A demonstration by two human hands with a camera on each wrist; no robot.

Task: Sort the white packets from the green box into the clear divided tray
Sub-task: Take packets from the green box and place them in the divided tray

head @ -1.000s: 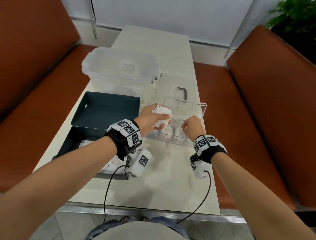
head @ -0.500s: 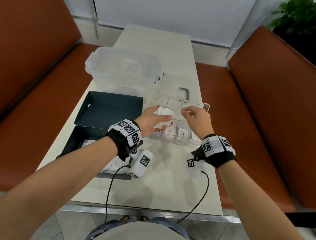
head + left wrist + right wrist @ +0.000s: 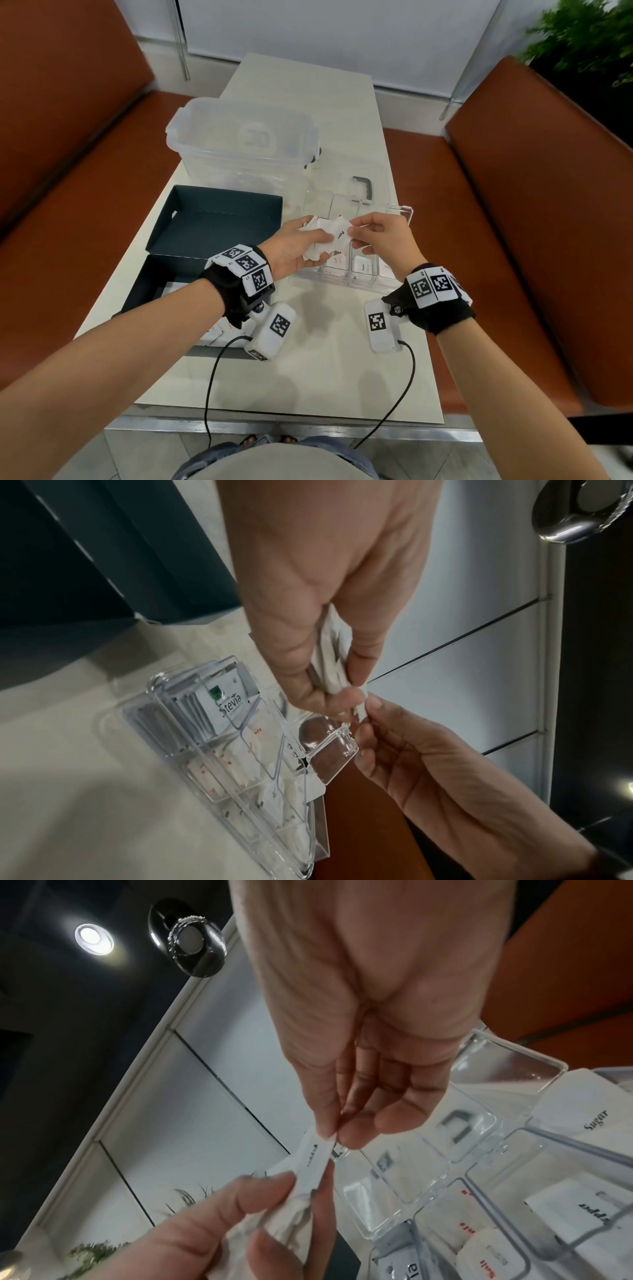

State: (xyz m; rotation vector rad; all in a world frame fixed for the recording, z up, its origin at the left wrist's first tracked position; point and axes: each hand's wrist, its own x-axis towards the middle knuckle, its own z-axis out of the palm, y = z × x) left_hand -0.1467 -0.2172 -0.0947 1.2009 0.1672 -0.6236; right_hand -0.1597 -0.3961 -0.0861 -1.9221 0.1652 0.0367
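My left hand point(image 3: 301, 245) grips a bunch of white packets point(image 3: 323, 240) above the near-left part of the clear divided tray point(image 3: 399, 214). My right hand point(image 3: 356, 233) pinches the right edge of the top packet point(image 3: 313, 1153) of that bunch between thumb and forefinger. The tray point(image 3: 240, 750) holds packets marked Stevia, Sugar, Pepper and red-printed ones in separate compartments. The green box point(image 3: 147, 291) sits open at the left, with more white packets point(image 3: 219, 332) in its near corner, partly hidden by my left wrist.
The green box's lid point(image 3: 219, 219) lies open behind it. A large clear lidded tub point(image 3: 239, 147) stands at the back of the white table point(image 3: 325, 377). Orange benches point(image 3: 531, 240) flank the table on both sides. A plant point(image 3: 582, 41) is at the far right.
My right hand rose from the tray's near-right compartments and moved left to the bunch in my left hand, where it now pinches the top packet. The left hand stayed almost still.
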